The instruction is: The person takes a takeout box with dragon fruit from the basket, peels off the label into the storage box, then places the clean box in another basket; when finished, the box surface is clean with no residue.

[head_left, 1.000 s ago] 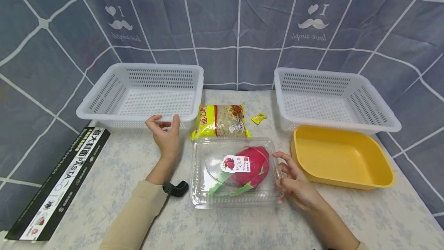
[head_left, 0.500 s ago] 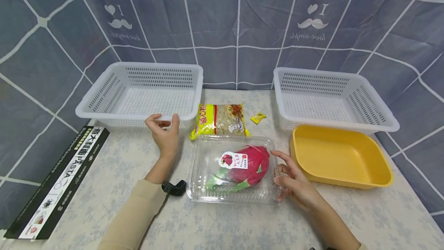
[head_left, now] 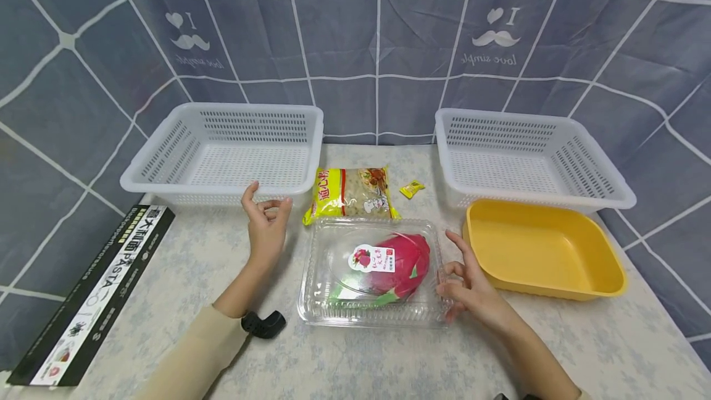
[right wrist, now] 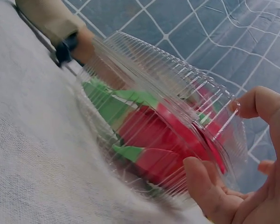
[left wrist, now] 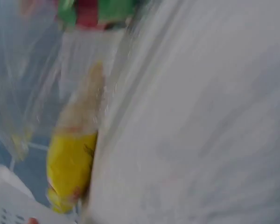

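A clear plastic container (head_left: 324, 279) with a pink dragon fruit (head_left: 408, 261) inside, bearing a white fruit label (head_left: 373, 258), lies on the table. My right hand (head_left: 472, 289) is at its right side, index finger lifted and spread. In the right wrist view, the thumb (right wrist: 198, 179) and other fingers stay loosely by the ribbed plastic wall; firm contact cannot be told. My left hand (head_left: 268, 227) hovers just in front of the left white basket (head_left: 222, 190), thumb and index finger apart, holding nothing. Behind the container lies a yellow noodle bag (head_left: 352, 193), its front edge close to the lid.
A second white basket (head_left: 533, 193) stands at the back right, with a yellow tray (head_left: 544, 286) before it. A small yellow wrapped candy (head_left: 412, 188) lies between the baskets. Along the left edge lies a long black pasta box (head_left: 94, 295). Grey checked cloth (head_left: 350, 36) hangs behind.
The container shifted slightly left and back, then stayed put. My right index finger has straightened away from it. My left hand has drawn back a little from the basket rim, its index finger and thumb more spread.
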